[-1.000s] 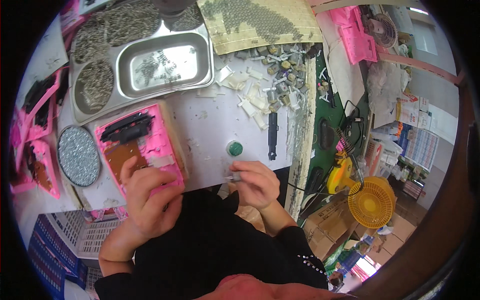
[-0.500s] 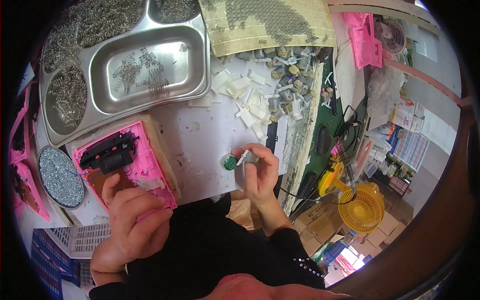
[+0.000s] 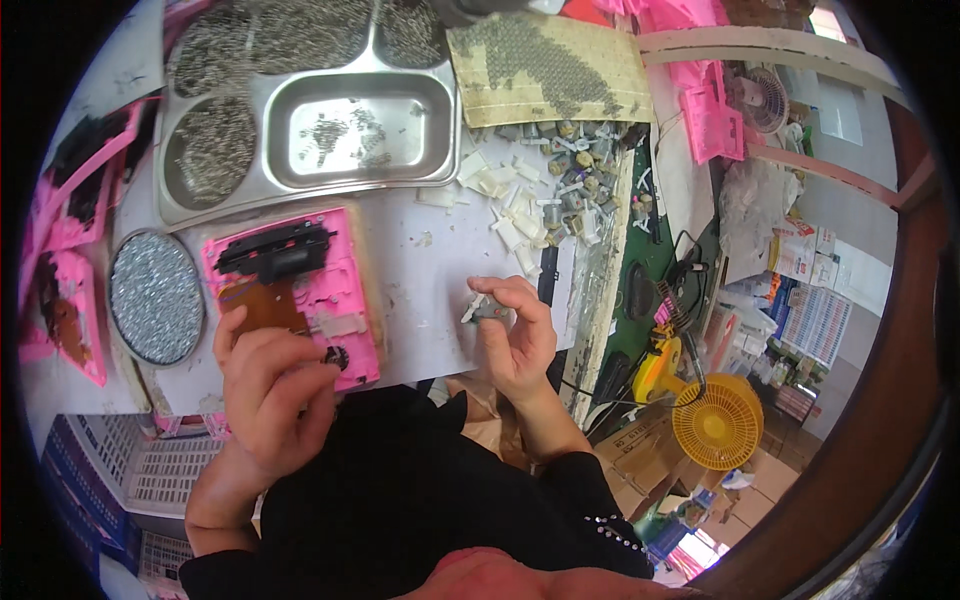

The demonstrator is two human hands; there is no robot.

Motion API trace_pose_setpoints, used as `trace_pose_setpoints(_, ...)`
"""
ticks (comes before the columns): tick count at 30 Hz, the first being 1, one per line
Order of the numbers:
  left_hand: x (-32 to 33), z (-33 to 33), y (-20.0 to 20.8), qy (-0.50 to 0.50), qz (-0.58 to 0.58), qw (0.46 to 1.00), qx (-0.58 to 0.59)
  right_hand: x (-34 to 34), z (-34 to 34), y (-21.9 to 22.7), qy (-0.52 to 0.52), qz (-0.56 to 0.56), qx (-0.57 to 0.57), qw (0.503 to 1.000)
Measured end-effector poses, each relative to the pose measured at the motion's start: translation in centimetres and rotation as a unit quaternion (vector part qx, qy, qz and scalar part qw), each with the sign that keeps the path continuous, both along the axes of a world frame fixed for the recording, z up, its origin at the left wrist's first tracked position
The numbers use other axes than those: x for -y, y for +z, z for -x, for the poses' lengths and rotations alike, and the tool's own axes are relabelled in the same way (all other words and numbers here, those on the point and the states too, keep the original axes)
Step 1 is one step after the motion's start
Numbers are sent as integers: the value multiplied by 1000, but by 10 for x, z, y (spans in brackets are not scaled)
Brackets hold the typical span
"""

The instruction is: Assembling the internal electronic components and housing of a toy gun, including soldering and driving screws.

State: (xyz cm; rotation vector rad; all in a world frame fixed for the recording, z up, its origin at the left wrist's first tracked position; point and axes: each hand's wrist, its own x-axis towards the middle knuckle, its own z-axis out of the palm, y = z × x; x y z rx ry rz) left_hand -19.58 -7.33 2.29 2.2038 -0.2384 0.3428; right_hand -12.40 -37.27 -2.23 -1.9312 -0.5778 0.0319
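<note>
My right hand (image 3: 518,335) pinches a small grey gearbox (image 3: 490,312) with a white shaft piece between thumb and fingers, just above the table. On the left, my left hand (image 3: 280,390) is raised with curled fingers over the lower edge of a pink plastic housing (image 3: 355,290). A dark round wheel (image 3: 337,357) shows at its fingertips; whether the fingers grip it or it sits in the housing is unclear. Inside the housing lie a black mechanism (image 3: 285,255) and a brown plate (image 3: 265,305).
Beyond the housing stands a steel compartment tray (image 3: 455,130) with springs. An oval dish of screws (image 3: 155,300) is at left. White plastic parts (image 3: 520,215) and several gearboxes (image 3: 590,190) lie far right of centre, below a yellowish sheet (image 3: 480,85). A yellow fan (image 3: 715,420) stands at right.
The view has shifted, so the tray and housing appear farther right. The gearbox has turned in my right hand. A green round piece seen beside it earlier no longer shows. The dark wheel is now visible.
</note>
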Motion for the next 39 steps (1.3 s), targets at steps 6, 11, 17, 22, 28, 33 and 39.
trace_pose_setpoints(6,-28,8,-5,98,-53,993,38,-40,-12,23,64,56,72,994)
trace_pose_setpoints(11,-47,8,-13,115,-72,988,76,-91,-28,40,121,130,170,969)
trace_pose_setpoints(17,-43,21,-14,117,-62,989,62,-101,-39,27,116,103,164,974)
trace_pose_setpoints(22,-31,21,-14,88,-34,994,54,-81,-32,12,149,-191,-216,946)
trace_pose_setpoints(28,-14,10,-17,39,-47,998,17,-82,-29,14,177,-307,-375,857)
trace_pose_setpoints(33,4,4,-23,2,-132,991,-37,-83,-35,16,133,-181,-269,937)
trace_pose_setpoints(39,-6,31,-28,-16,-130,991,-25,-109,-38,30,123,134,191,965)
